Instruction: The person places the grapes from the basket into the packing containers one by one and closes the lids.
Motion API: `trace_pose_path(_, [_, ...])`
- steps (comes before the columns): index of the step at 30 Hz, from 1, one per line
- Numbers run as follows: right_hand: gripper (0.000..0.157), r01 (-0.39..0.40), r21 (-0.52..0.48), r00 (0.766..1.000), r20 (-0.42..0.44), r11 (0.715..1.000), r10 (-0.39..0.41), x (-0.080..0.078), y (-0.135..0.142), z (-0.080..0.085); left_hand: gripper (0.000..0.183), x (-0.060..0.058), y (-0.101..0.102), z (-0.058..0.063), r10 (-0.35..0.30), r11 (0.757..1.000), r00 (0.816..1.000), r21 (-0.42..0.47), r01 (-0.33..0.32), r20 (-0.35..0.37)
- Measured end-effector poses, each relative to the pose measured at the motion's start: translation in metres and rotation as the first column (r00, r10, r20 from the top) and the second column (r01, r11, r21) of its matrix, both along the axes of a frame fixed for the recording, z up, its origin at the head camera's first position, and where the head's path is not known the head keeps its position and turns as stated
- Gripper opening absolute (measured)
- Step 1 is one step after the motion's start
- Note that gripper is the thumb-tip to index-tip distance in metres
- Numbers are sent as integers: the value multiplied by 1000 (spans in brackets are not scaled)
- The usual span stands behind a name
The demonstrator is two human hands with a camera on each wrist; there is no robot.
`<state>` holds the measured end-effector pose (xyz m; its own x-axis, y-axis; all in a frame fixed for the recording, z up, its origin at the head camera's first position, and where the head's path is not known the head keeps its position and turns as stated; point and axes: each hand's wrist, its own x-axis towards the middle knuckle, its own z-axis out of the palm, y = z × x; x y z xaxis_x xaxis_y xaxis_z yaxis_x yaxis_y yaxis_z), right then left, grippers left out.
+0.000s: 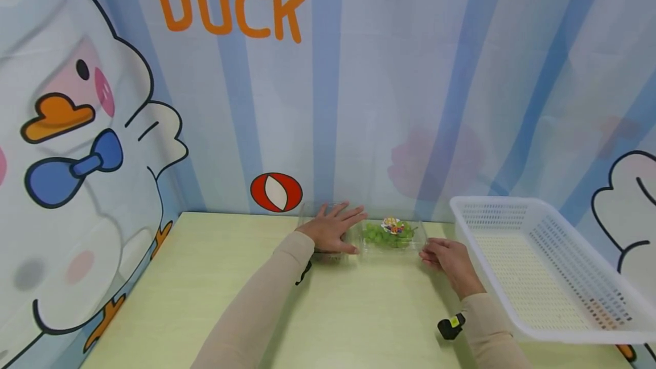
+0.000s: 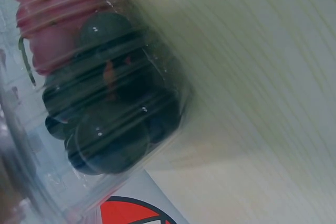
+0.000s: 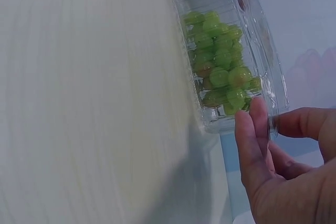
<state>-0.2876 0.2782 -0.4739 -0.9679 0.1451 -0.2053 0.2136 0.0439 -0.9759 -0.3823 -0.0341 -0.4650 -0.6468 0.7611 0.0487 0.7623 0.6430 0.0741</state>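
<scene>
My left hand (image 1: pixel 330 231), fingers spread, rests over a clear plastic box (image 1: pixel 308 209) at the table's back edge. In the left wrist view this box holds dark round grapes (image 2: pixel 113 137) and pinkish-red round fruit (image 2: pixel 52 51). Just to its right stands a second clear plastic box (image 1: pixel 421 236) with green grapes (image 1: pixel 381 236) and a colourful round sticker (image 1: pixel 392 225) on top. My right hand (image 1: pixel 448 258) pinches the right end of that green grape box between thumb and fingers, as the right wrist view shows.
A white perforated plastic basket (image 1: pixel 492 300) stands on the right of the pale wooden table (image 1: pixel 359 318). Behind the table hangs a blue and white cartoon duck backdrop (image 1: pixel 379 73), close behind both boxes.
</scene>
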Motion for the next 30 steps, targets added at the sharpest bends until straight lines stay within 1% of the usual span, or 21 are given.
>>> trace_pose_path(11, [47, 48, 0, 999, 18, 999, -48, 3, -6, 0, 88, -2, 0, -4, 4, 1000, 1000, -1, -4, 1])
trace_pose_path(21, [46, 62, -4, 998, 23, 998, -62, 4, -10, -1, 89, 2, 1, 2, 12, 1000, 1000, -12, -12, 1])
trace_pose_path(30, [48, 60, -17, 998, 5, 998, -60, 6, -16, -2, 88, 3, 2, 3, 13, 1000, 1000, -5, -13, 1])
